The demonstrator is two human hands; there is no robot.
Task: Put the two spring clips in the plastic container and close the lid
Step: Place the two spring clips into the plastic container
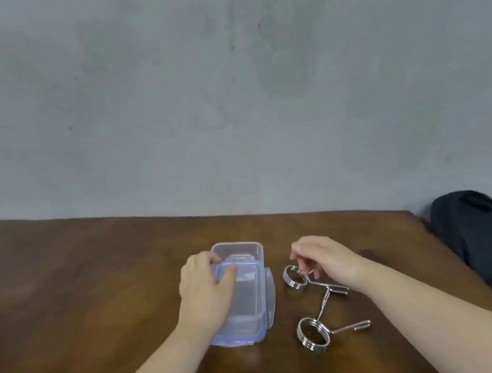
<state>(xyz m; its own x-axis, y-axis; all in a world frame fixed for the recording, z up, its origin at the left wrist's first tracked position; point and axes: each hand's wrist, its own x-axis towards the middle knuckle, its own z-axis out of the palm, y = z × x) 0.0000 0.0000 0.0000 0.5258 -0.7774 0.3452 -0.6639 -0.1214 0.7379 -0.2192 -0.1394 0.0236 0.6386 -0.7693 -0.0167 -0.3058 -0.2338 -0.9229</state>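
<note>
A clear plastic container [241, 247] with a blue-sealed lid [248, 299] stands on the wooden table, left of centre. My left hand [205, 288] grips the lid's far edge between thumb and fingers. The lid lies tilted over the near part of the container, so the far end shows uncovered. Two metal spring clips lie to the right of it. The far clip [294, 276] has my right hand [325, 256] over it, fingers curled loosely down at its ring and handle; I cannot tell if they grip it. The near clip [312, 334] lies untouched, its handle crossing the far clip's.
The brown table [100, 284] runs back to a grey wall [233, 100]. A dark bundle of cloth [481, 242] sits past the table's right corner. A lid latch [271, 292] sticks out on the container's right side, towards the clips.
</note>
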